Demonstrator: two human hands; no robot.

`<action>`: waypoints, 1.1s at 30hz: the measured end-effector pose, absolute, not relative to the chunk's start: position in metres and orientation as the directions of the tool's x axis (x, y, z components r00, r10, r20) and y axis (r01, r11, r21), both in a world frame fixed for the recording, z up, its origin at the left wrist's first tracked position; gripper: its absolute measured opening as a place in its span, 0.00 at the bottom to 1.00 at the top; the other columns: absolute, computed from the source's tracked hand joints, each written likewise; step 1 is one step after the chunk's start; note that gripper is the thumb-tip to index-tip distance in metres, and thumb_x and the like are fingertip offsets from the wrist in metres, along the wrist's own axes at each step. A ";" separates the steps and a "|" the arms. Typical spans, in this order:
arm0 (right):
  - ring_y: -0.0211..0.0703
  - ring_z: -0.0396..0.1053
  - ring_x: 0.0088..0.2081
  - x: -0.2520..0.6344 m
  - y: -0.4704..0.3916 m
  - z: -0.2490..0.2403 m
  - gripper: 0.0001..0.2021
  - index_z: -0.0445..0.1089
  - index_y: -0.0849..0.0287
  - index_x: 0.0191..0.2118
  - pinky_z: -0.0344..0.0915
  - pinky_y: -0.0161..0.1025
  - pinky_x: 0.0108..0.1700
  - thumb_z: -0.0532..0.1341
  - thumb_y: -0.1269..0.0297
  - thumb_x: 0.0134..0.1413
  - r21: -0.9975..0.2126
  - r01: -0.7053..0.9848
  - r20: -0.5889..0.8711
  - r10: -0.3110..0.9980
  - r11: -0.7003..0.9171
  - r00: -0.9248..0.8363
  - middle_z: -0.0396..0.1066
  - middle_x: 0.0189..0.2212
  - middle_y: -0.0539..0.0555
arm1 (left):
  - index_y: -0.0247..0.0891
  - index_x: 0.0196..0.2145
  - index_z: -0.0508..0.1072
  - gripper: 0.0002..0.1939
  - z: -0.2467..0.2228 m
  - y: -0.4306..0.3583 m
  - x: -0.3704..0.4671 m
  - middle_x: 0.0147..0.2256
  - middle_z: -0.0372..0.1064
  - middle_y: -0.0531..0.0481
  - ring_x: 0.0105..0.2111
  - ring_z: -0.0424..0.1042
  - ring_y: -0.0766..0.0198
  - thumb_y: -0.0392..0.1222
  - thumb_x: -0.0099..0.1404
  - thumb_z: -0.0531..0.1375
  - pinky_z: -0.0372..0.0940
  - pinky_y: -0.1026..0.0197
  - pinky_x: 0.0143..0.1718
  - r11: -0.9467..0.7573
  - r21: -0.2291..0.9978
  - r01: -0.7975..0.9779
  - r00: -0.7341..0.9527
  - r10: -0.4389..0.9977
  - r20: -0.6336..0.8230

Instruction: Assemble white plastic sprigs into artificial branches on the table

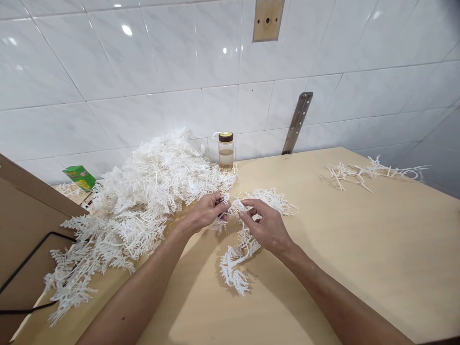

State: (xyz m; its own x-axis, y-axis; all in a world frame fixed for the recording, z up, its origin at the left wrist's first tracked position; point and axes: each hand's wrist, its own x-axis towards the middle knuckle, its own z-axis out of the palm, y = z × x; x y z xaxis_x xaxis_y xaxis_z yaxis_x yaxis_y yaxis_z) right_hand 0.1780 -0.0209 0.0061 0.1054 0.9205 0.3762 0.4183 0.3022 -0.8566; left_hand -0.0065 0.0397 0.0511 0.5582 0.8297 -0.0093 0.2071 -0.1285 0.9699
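Over the middle of the wooden table (359, 249), both hands pinch white branching plastic strands. My left hand (208, 211) has thumb and fingers closed on one part. Just to its right, my right hand (264, 223) grips a strand (237, 207) between thumb and forefinger. From there a white branching piece (235, 263) trails down onto the table toward me. Behind my right hand lies a small clump of white pieces (273, 199). A large heap of similar white pieces (143, 191) spreads to the left of my hands.
A bottle (226, 151) with a dark cap stands behind the hands, near the tiled wall. Thin white branches (359, 172) lie at the back right. A green box (79, 177), brown board (28, 239) and black wire frame (27, 261) are at left. A metal bracket (298, 122) leans by the wall.
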 end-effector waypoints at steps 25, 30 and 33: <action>0.39 0.70 0.30 0.208 -0.022 0.034 0.13 0.75 0.59 0.39 0.70 0.37 0.32 0.60 0.56 0.57 -0.815 0.482 0.505 0.801 0.321 0.321 0.76 0.35 0.55 | 0.36 0.23 0.68 0.23 0.056 0.033 -0.006 0.19 0.61 0.54 0.21 0.57 0.68 0.61 0.57 0.60 0.53 0.63 0.25 -0.127 0.930 0.344 0.492 0.868 -0.064; 0.43 0.73 0.37 0.204 -0.017 0.025 0.16 0.74 0.59 0.41 0.71 0.42 0.43 0.62 0.52 0.56 -0.897 0.330 0.353 0.926 0.295 0.133 0.76 0.35 0.55 | 0.37 0.25 0.66 0.22 0.041 0.029 0.007 0.20 0.61 0.55 0.20 0.57 0.69 0.61 0.57 0.61 0.52 0.64 0.23 -0.105 0.964 0.243 0.505 0.863 -0.033; 0.42 0.72 0.30 0.201 -0.014 0.018 0.20 0.73 0.61 0.38 0.72 0.40 0.36 0.61 0.46 0.55 -0.966 0.192 0.178 0.984 0.171 0.018 0.74 0.27 0.54 | 0.36 0.25 0.64 0.23 0.030 0.030 0.011 0.19 0.59 0.56 0.20 0.57 0.71 0.61 0.58 0.61 0.52 0.65 0.23 -0.123 0.971 0.204 0.508 0.862 0.003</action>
State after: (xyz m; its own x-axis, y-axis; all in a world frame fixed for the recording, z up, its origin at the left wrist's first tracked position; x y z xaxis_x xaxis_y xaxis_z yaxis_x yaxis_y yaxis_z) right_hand 0.2007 -0.0137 0.0177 0.0180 0.9840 0.1775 0.1923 0.1708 -0.9664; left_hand 0.0111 0.0303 0.0298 0.5077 0.8616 0.0027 0.2039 -0.1233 0.9712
